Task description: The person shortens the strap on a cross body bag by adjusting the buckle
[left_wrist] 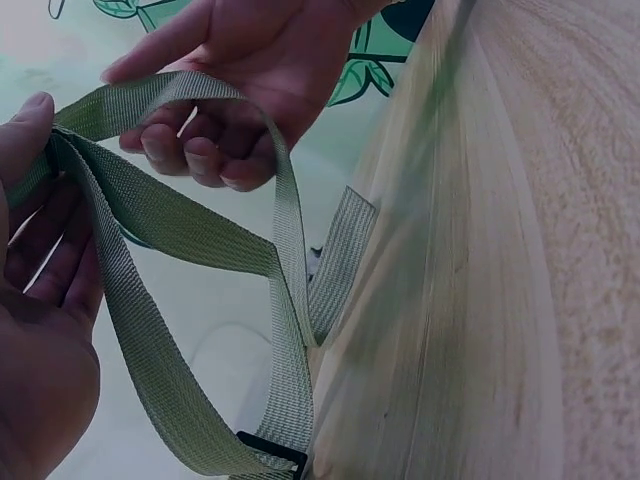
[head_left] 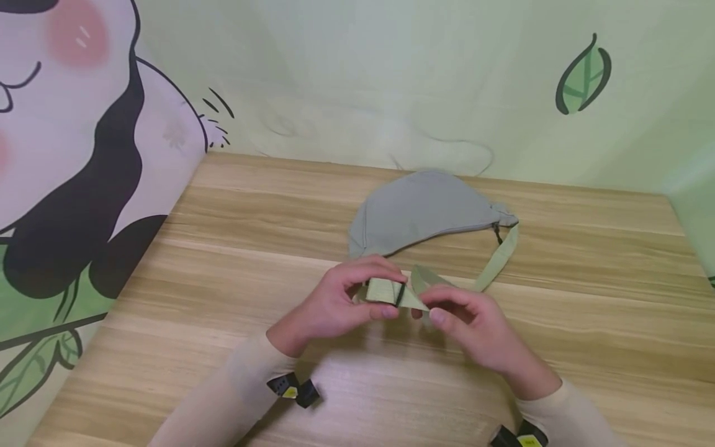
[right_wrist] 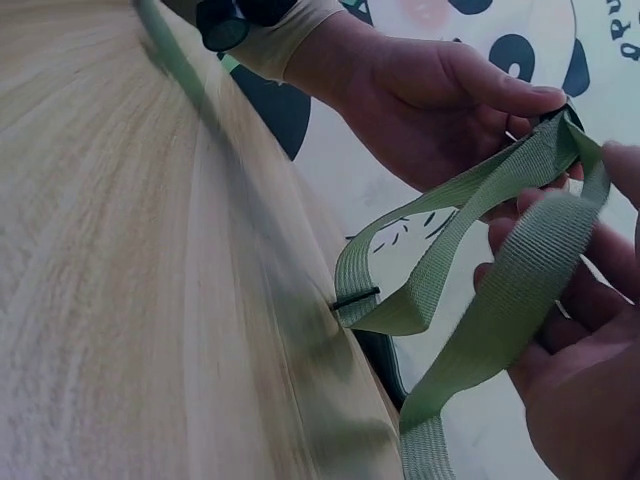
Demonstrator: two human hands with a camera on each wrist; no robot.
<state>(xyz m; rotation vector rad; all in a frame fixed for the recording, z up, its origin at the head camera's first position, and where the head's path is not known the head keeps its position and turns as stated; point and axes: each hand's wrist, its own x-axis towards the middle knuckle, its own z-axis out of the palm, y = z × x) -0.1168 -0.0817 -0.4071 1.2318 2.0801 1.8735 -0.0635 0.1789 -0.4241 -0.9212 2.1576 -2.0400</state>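
Observation:
A pale green webbing strap [head_left: 499, 264] runs from the grey waist bag [head_left: 424, 211] to both hands. My left hand [head_left: 346, 301] pinches a black strap buckle [head_left: 400, 294] between thumb and fingers, with webbing threaded through it. Just to the right, my right hand [head_left: 475, 320] pinches the strap close beside the buckle. In the left wrist view the webbing [left_wrist: 190, 215] hangs in loops from the left hand [left_wrist: 45, 370]. A black slider [right_wrist: 357, 298] sits lower on a loop in the right wrist view.
The bag lies at the back of the wood-grain table [head_left: 234, 248], near the pale green wall [head_left: 346, 81]. A wall with a printed panda [head_left: 120, 155] borders the left side. Small black cameras [head_left: 296, 390] are worn on both wrists.

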